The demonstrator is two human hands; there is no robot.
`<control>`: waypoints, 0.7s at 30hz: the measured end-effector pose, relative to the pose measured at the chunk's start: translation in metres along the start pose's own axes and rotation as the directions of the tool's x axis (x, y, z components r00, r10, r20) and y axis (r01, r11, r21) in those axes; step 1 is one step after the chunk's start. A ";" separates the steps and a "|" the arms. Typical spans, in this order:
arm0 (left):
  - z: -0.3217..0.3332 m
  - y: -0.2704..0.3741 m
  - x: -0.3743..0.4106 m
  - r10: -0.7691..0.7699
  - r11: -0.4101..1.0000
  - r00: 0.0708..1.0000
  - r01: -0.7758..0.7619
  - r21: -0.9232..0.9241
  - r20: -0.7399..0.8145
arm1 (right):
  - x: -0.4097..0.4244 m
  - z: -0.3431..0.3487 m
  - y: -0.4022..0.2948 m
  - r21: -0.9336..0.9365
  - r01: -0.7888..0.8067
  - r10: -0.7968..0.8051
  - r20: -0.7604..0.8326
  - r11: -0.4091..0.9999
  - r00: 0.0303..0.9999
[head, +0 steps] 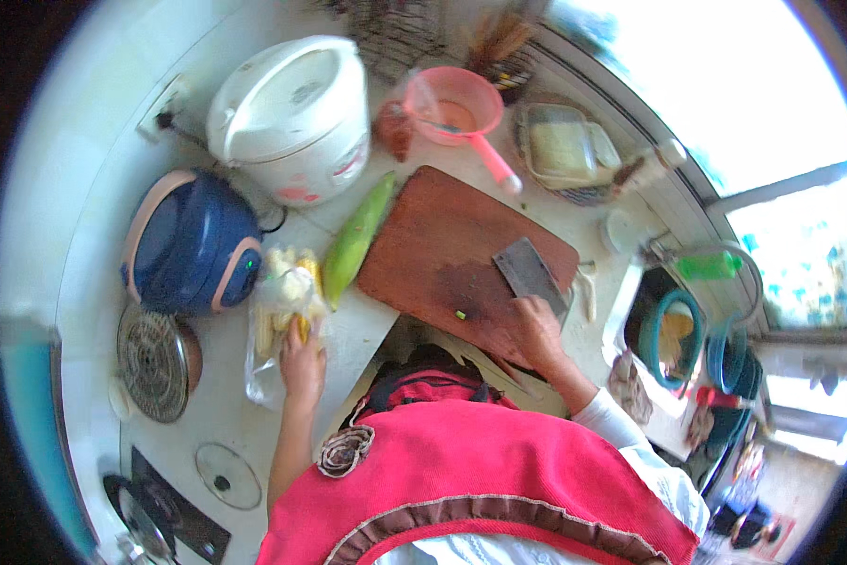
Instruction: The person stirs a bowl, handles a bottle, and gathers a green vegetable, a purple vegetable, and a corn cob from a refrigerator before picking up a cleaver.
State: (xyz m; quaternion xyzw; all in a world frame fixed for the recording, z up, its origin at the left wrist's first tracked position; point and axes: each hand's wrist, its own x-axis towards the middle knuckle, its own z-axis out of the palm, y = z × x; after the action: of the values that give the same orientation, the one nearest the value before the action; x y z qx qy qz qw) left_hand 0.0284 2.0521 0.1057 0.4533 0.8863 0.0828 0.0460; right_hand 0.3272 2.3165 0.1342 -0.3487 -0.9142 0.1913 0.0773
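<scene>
My right hand (540,328) grips the handle of a cleaver (529,268); its broad blade lies over the right side of a brown wooden cutting board (423,240). A small green vegetable piece (460,315) sits near the board's front edge, beside a dark wet patch. To the left, my left hand (302,371) has its fingers at a clear plastic bag (259,374) of pale and yellow corn cobs (310,272). Blur hides whether those fingers hold a cob or only touch it. A long green vegetable (356,240) lies along the board's left edge.
Behind the bag stand a blue rice cooker (197,247) and a white one (296,127). Past the board is a pink handled strainer (455,106). A sink (639,304) holding a teal basin (699,339) is at right. A glass lid (229,477) lies at lower left.
</scene>
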 end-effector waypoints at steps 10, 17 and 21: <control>-0.058 0.062 0.011 0.352 0.777 0.865 -0.057 -0.627 0.358 | -0.083 0.013 0.063 -0.023 -0.487 0.487 0.082 0.873 0.869; 0.008 0.227 0.005 0.527 0.080 0.755 0.413 -0.907 0.390 | -0.077 -0.005 -0.047 0.381 -0.378 0.434 -0.070 0.844 0.898; -0.001 0.282 -0.001 0.315 -0.008 0.819 0.508 -0.861 0.480 | -0.096 -0.012 -0.028 0.521 -0.099 0.218 -0.171 0.848 0.961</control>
State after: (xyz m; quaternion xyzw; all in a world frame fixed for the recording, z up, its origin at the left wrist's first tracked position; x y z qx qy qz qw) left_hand 0.2528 2.2136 0.1600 0.2154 0.5304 0.5431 0.6142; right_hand 0.3846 2.2371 0.1562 -0.4099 -0.7847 0.3905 0.2525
